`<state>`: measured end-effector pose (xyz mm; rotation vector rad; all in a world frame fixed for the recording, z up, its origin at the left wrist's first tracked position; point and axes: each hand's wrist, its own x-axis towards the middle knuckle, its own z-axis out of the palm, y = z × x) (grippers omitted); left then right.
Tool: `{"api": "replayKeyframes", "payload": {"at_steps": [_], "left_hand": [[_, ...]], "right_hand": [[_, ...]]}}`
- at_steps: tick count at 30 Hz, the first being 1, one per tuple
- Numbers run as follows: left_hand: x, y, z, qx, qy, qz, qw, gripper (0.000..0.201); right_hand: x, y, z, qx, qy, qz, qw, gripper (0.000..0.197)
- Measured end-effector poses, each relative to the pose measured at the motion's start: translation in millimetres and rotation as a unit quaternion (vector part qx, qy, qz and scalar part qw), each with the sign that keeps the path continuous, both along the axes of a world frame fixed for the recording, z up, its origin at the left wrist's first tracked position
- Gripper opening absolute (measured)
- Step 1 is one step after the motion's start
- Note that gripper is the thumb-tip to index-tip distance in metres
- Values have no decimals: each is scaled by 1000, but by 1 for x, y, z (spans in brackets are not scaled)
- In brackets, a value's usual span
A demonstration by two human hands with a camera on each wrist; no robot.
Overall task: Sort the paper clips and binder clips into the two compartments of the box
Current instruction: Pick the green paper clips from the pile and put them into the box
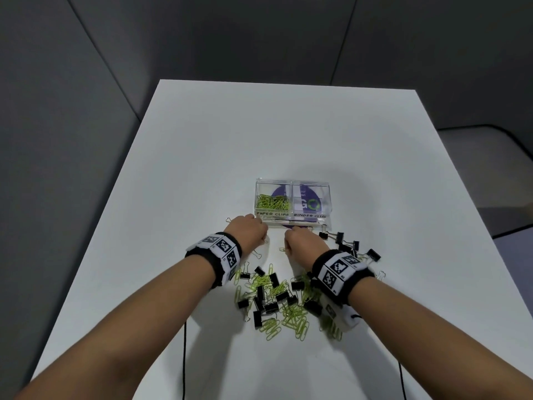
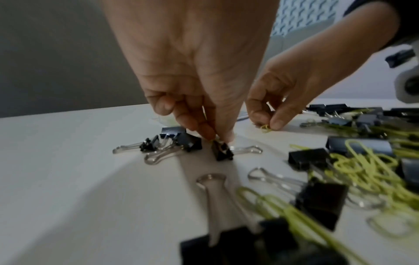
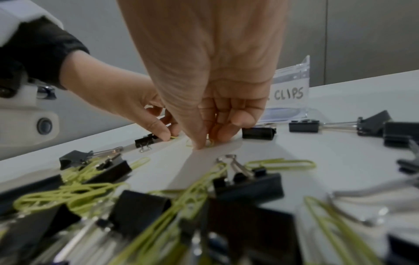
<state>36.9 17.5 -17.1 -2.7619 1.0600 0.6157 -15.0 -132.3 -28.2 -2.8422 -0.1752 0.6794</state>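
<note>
Just before the clear box [image 1: 292, 223] on the tabletop [image 1: 202, 168], both hands pinch — left hand [image 2: 204, 107] on a black binder clip [image 2: 222, 150], right hand [image 3: 215, 125] on a green paper clip [image 3: 209, 142] — so lift each straight up, then drop it behind its label.

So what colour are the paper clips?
Yellow-green; the paper clips in the box show best in the head view.

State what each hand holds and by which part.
The left hand pinches a small black binder clip by its raised wire handle. The right hand pinches a green paper clip lying on the table, by one looped end.
</note>
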Motion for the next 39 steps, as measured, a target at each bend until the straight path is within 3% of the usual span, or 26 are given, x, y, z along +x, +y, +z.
{"api": "replayKeyframes", "payload": {"at_steps": [3,6,10,15,22,27,34,39], "left_hand": [[-8,1,5,2,1,-14,1000,26],[-18,10,10,-41,32,41,998,22],[-31,32,14,-94,64,96,989,32],[-49,50,12,-84,111,147,979,19],[-62,55,-2,-62,84,200,974,35],[-65,42,-8,-75,110,235,963,28],[-63,21,-7,-92,138,243,956,28],[-59,7,-4,-67,133,211,966,29]], "right_hand": [[-7,5,2,-8,-6,27,1000,18],[-15,7,10,4,-18,49,999,13],[-25,4,22,47,-16,53,997,3],[-38,9,17,56,-5,78,995,35],[-45,19,15,29,17,74,997,29],[-49,25,6,19,-4,80,997,32],[-48,0,8,23,-8,3,1000,22],[-46,-20,10,79,20,-53,995,18]]}}
